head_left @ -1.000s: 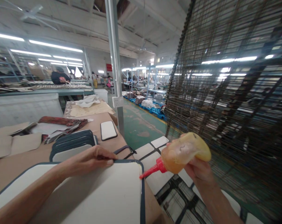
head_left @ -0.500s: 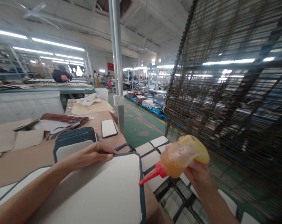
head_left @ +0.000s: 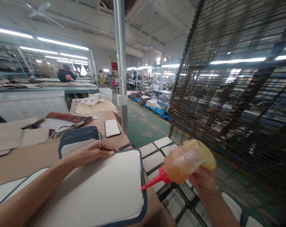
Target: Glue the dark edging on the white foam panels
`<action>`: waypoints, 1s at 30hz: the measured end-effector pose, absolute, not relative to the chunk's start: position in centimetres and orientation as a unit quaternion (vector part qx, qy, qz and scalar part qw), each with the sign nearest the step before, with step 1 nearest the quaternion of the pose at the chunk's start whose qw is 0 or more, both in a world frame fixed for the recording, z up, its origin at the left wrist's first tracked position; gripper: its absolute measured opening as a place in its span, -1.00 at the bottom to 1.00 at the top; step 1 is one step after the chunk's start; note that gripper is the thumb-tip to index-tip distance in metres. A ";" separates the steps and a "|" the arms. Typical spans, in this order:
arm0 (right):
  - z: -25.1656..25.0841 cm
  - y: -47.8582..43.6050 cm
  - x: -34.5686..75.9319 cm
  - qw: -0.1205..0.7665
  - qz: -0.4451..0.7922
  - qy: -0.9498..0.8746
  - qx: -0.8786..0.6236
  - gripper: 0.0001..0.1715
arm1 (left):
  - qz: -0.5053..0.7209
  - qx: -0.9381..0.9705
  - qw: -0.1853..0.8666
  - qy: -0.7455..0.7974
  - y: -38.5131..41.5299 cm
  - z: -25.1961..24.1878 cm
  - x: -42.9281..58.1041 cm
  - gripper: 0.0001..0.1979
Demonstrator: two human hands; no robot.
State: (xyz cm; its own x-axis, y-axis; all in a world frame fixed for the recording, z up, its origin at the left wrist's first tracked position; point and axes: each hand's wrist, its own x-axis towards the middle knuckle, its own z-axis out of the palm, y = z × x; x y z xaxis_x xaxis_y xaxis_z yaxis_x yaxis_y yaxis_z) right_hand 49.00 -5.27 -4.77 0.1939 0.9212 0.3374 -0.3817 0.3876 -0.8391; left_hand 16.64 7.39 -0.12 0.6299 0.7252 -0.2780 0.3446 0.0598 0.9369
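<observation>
My right hand [head_left: 204,178] grips a squeeze bottle [head_left: 185,162] of amber liquid, likely glue, tilted down to the left. Its red nozzle tip touches or hovers just over the right edge of a large white panel [head_left: 98,189] with a dark blue border. A thin pale line runs along the inside of that border. At the panel's far edge, my left hand [head_left: 98,150] pinches the rim between thumb and fingers. Behind this hand stands a stack of smaller dark-edged panels [head_left: 80,138].
One small white panel [head_left: 112,128] lies farther back on the brown-covered table [head_left: 95,121]. Several pale panels rest on a low rack [head_left: 190,203] at right. A tall wire mesh [head_left: 228,94] rises beside it. A metal post [head_left: 121,63] stands ahead; a person [head_left: 66,74] is far left.
The view has shifted slightly, and more of the large panel's near corner shows. The nozzle tip is farther along the right edge, nearer me. Both hands keep their holds.
</observation>
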 end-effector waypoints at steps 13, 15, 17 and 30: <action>-2.8 -5.4 46.9 0.749 0.418 -0.411 -0.310 -0.21 | 0.211 0.631 0.608 0.433 9.1 -2.2 15.0 -0.72; -3.0 -5.4 47.0 0.757 0.409 -0.401 -0.315 -0.19 | 0.211 0.616 0.623 0.434 9.2 -2.2 15.0 -0.71; -3.7 -5.4 47.3 0.771 0.391 -0.392 -0.314 -0.17 | 0.215 0.602 0.635 0.435 9.3 -2.1 15.1 -0.69; -6.8 -4.8 47.0 0.850 0.233 -0.337 -0.331 -0.30 | 0.310 0.501 0.673 0.447 9.9 -4.7 15.6 -0.78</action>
State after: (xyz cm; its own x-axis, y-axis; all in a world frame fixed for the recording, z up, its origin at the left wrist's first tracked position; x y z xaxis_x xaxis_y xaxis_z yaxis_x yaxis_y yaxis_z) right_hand 47.00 -4.76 -6.85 0.6639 0.6193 0.4192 -0.1723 0.6721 -0.7201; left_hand 15.64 9.95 -4.72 0.4076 0.8655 -0.2911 0.0298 0.3060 0.9515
